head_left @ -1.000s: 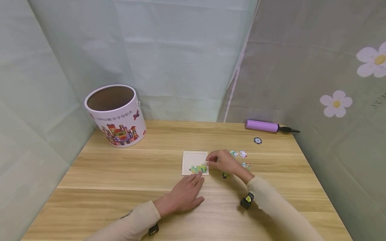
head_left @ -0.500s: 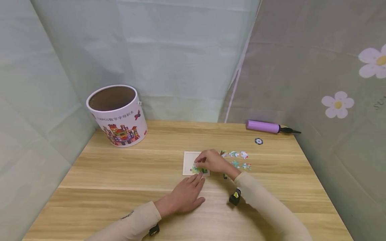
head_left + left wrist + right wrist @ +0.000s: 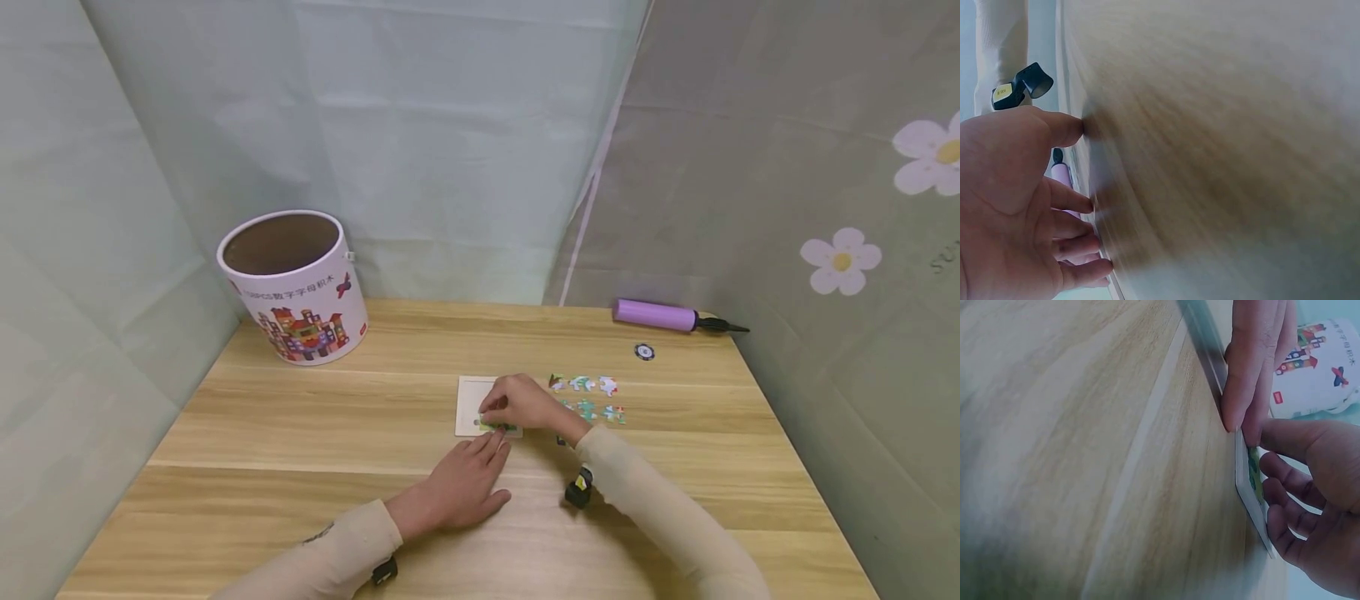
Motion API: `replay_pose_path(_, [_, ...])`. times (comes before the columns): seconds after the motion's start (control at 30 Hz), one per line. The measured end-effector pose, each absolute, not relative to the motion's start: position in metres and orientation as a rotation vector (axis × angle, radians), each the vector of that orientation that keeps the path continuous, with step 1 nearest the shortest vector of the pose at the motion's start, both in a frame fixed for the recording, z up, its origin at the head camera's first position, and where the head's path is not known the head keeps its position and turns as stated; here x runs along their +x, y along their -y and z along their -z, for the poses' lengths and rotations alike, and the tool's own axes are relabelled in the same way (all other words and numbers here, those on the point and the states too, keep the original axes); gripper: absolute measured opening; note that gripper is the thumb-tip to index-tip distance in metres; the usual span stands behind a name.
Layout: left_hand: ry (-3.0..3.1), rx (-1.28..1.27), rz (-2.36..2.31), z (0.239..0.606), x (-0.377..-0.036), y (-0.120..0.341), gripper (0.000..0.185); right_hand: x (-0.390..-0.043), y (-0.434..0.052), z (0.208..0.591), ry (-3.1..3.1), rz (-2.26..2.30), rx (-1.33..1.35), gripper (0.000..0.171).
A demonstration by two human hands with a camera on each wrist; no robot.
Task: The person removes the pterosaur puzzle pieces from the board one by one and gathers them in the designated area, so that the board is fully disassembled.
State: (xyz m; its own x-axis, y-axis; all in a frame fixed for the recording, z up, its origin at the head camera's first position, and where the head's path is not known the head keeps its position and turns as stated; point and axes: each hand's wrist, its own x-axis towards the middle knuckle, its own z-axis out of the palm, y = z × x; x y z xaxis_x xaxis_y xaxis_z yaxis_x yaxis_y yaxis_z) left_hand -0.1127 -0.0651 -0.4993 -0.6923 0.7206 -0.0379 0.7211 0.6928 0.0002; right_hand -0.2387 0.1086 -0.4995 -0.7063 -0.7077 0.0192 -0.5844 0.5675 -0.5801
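Note:
A small white puzzle tray (image 3: 469, 395) lies on the table, with green jigsaw pieces (image 3: 491, 427) along its near side. Over the tray, my right hand (image 3: 521, 402) pinches a jigsaw piece between thumb and fingertips, low against the green ones. Most of that piece is hidden by the fingers. My left hand (image 3: 465, 483) lies palm down with extended fingers, their tips resting at the tray's near edge and on the pieces there. In the right wrist view the tray's edge (image 3: 1244, 478) shows, with the right hand's fingers (image 3: 1291, 515) bent above it.
Several loose jigsaw pieces (image 3: 607, 385) lie right of the tray, some partly behind the right forearm. Beyond them are a round chip (image 3: 644, 352) and a purple hand pump (image 3: 655, 315). A white bucket (image 3: 300, 292) stands at the back left, near the curtain.
My right hand has moved left across the tray with the piece, then slightly lower onto the green pieces. The left hand has stayed in place.

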Motion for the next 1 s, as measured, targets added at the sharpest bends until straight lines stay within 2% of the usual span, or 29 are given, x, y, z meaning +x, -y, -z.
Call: replay_pose_path(1.0, [-2.841,1.160,-0.042,0.5018,-0.1153,0.0648,0.070,-0.2406,-0.1081,0.5004,-2.487,1.036,-0.947,0.002])
